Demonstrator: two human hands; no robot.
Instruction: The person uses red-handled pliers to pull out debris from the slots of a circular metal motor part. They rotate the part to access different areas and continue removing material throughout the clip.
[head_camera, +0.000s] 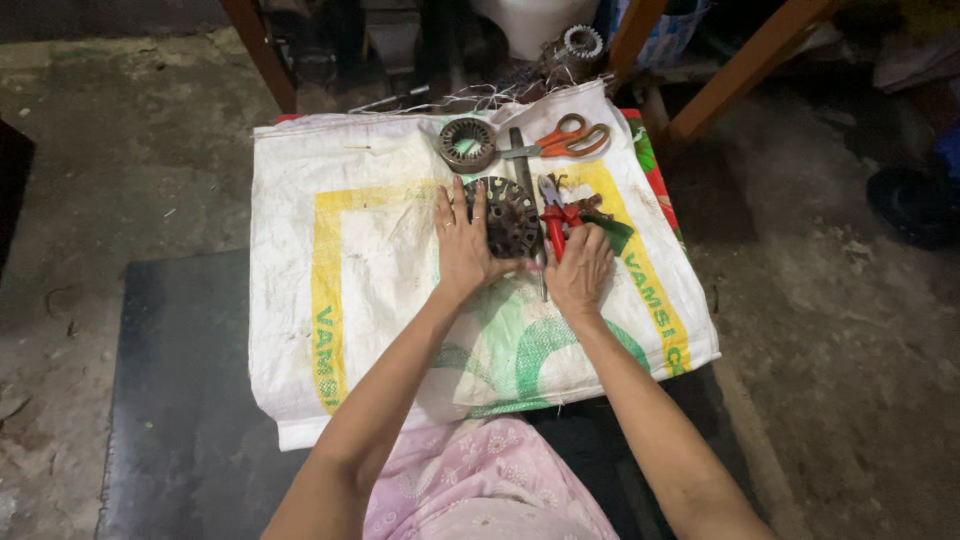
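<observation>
STEP: steadying work piece | left hand (463, 243) is lying with fingers spread on the dark slotted motor core (511, 215), centre frame on the white sack (330, 270) | right hand (580, 268) is curling loosely beside red pliers (553, 218), holding nothing clearly | NEXT: probably needs a firm grip on the pliers.

We look down on a rough, stained concrete floor (120, 130), gritty with debris. A dark mat (180, 400) lies across it at lower left. Brown wooden legs (262, 50) of furniture rise at the top, one slanting at upper right (745, 60). The light is dim, brightest at the centre, and the corners fall into shadow.
</observation>
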